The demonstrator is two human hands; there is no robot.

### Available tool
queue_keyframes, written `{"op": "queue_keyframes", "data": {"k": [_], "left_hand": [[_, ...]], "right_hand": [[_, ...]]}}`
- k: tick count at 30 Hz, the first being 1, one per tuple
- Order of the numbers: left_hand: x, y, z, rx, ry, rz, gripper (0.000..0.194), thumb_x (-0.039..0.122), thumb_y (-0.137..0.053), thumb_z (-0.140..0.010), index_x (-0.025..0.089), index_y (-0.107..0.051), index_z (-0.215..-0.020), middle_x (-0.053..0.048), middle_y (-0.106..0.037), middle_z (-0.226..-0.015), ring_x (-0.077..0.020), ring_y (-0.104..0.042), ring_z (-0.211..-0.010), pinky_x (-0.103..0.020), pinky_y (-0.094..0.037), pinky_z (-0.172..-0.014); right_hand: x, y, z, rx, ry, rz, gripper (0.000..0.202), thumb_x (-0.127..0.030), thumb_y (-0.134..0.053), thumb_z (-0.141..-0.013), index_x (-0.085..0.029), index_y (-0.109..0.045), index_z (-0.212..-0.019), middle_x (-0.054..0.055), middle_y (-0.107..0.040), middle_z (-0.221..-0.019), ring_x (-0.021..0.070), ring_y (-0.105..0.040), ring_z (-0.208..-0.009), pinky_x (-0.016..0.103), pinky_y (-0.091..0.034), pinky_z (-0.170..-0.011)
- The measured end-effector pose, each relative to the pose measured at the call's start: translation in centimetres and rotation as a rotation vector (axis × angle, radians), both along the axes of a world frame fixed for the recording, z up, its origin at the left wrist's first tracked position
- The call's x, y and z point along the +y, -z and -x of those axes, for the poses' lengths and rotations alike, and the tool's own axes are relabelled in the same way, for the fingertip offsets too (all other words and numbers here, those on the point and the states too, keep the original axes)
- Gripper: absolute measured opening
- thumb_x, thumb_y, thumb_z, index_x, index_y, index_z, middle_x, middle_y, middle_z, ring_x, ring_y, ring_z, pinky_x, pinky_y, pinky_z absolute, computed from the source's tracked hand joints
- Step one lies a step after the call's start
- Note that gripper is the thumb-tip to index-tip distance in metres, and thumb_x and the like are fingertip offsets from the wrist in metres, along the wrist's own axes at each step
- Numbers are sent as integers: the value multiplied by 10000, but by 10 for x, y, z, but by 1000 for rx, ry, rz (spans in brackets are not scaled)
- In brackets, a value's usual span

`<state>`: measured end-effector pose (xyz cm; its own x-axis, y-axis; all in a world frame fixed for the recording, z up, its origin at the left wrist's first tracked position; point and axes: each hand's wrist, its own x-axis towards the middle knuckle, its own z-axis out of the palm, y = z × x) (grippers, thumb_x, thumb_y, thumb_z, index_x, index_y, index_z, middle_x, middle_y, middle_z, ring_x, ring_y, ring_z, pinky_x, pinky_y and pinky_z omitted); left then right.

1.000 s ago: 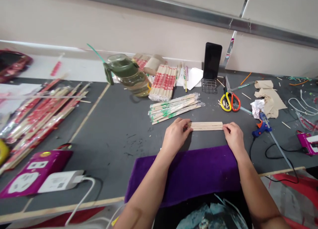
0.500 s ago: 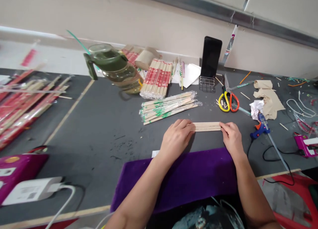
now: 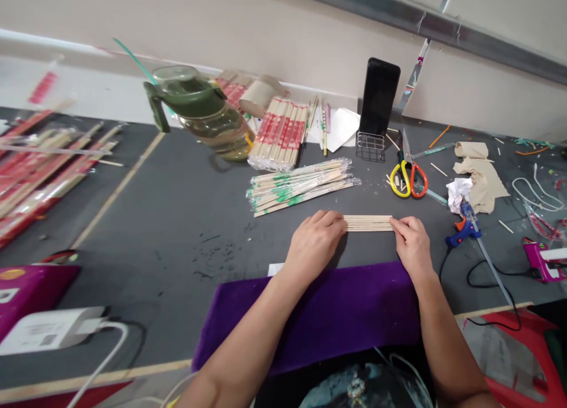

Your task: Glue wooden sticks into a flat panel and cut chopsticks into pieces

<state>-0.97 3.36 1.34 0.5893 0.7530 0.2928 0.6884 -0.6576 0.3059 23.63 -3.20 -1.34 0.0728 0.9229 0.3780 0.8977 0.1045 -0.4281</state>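
Several thin wooden sticks lie side by side as a flat strip on the grey table, between my two hands. My left hand is closed on the strip's left end, its fingers covering that end. At the right end, my right hand pinches the stick tips between thumb and fingers. Just behind my left hand lie plastic-wrapped sticks with green marks. A purple cloth is spread under my forearms.
Scissors, a blue glue gun and crumpled paper lie to the right. A phone stands on a wire holder at the back. Red-wrapped stick bundles and a green-lidded jug are behind left. A power strip lies far left.
The camera view has shifted slightly. Both hands keep their places at the two ends of the stick strip.
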Motion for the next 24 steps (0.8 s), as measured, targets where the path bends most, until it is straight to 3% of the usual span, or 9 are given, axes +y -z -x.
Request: {"op": "queue_keyframes", "data": {"k": [10, 17, 20, 24], "left_hand": [[1, 4, 0, 1, -6, -1, 208, 216, -542, -998, 210, -746, -962, -69, -738, -1049, -246, -620, -931, -368, -490, -764], [5, -6, 6, -151, -102, 45, 285, 271, -489, -1018, 213, -758, -943, -69, -750, -1013, -232, -637, -906, -354, -514, -798], [7, -9, 9, -299, -164, 137, 267, 288, -522, -988, 221, -768, -908, -62, -764, -1002, -223, -670, -923, -340, -523, -814], [8, -9, 10, -628, -267, 423, 218, 327, -595, -910, 207, -775, -937, -58, -784, -1006, -219, -717, -945, -336, -550, -861]], "right_hand": [[1, -3, 1, 26, -18, 24, 288, -187, -532, -994, -244, -800, -1083, 80, -658, -888, 226, -598, -867, 345, -508, -779], [0, -8, -3, 86, 67, -37, 237, -234, -539, -989, -227, -775, -1001, 79, -693, -890, 232, -627, -864, 361, -510, -801], [1, -9, -3, 96, 57, -10, 227, -247, -537, -990, -229, -762, -1003, 76, -702, -896, 235, -636, -876, 361, -509, -815], [1, -10, -1, 106, 40, 5, 227, -250, -531, -992, -226, -754, -1028, 77, -715, -925, 233, -644, -892, 359, -510, -832]]}}
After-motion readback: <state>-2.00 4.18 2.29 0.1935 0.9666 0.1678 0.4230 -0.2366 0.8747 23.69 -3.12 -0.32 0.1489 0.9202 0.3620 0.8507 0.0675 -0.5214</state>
